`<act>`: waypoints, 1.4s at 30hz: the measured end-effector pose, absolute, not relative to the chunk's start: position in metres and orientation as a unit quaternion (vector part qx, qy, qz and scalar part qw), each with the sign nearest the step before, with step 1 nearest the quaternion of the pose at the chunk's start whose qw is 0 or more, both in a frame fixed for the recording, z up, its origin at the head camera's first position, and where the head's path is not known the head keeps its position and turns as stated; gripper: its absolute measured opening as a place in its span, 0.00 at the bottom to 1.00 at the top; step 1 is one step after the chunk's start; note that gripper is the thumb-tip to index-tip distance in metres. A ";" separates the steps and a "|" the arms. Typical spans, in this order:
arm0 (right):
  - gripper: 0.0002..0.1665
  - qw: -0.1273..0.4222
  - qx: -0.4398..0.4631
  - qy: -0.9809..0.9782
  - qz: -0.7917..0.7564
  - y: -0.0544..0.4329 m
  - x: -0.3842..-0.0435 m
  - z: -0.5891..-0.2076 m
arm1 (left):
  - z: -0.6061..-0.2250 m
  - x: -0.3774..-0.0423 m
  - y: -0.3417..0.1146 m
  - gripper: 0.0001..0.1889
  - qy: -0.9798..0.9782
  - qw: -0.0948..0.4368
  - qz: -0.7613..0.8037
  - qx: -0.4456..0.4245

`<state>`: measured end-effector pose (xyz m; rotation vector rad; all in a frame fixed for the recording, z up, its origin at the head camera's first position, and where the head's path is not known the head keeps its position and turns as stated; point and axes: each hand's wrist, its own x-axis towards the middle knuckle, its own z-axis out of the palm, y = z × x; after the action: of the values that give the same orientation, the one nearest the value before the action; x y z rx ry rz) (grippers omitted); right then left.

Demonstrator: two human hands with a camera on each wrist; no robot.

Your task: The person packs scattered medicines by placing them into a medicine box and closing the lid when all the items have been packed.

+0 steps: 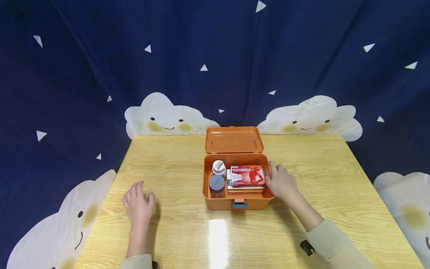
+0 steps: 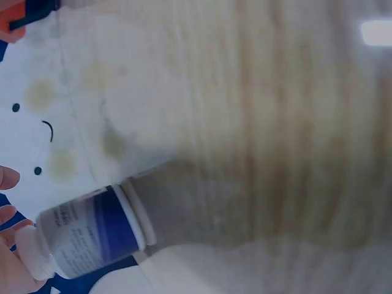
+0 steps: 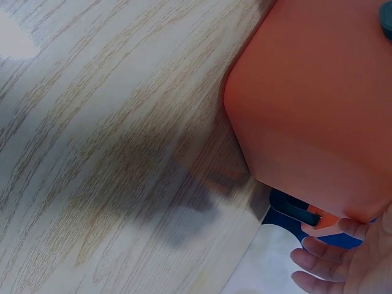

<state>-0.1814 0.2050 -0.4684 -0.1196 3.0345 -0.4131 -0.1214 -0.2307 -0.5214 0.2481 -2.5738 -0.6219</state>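
My left hand (image 1: 137, 203) hovers over the table to the left of the orange box (image 1: 215, 204), fingers loosely spread and thumb apart. In the left wrist view a white bottle (image 2: 92, 233) with a purple-banded label has its cap right at my fingers (image 2: 6, 269); the head view shows no bottle there. My right hand (image 1: 283, 183) rests at the box's right rim, with loosely bent fingers (image 3: 321, 266) outside the wall. The open box holds a white bottle (image 1: 219, 168), a dark-lidded jar (image 1: 217, 183) and a red medicine box (image 1: 246, 175) on other cartons (image 1: 245, 190).
The box's lid (image 1: 234, 139) stands raised at the back, and a blue latch (image 1: 239, 205) is on its front. A wooden table (image 1: 174, 231) lies under everything. Behind it hangs a dark blue curtain (image 1: 174, 45) with printed clouds and white triangles.
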 end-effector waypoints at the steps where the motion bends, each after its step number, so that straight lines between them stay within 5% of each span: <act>1: 0.31 0.038 -0.038 0.989 -0.135 0.205 -0.182 -0.469 | -0.523 -0.121 -0.232 0.25 -0.939 0.238 -0.226 0.097; 19: 0.31 0.035 -0.036 0.989 -0.139 0.205 -0.181 -0.469 | -0.522 -0.107 -0.246 0.25 -0.929 0.229 -0.225 0.186; 42: 0.32 0.041 -0.036 0.989 -0.135 0.205 -0.182 -0.469 | -0.521 -0.104 -0.246 0.19 -0.916 0.248 -0.251 0.188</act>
<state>-0.1822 0.2050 -0.4694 -0.1093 3.0292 -0.4136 -0.1037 -0.2460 -0.5210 0.5128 -2.4972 -0.6839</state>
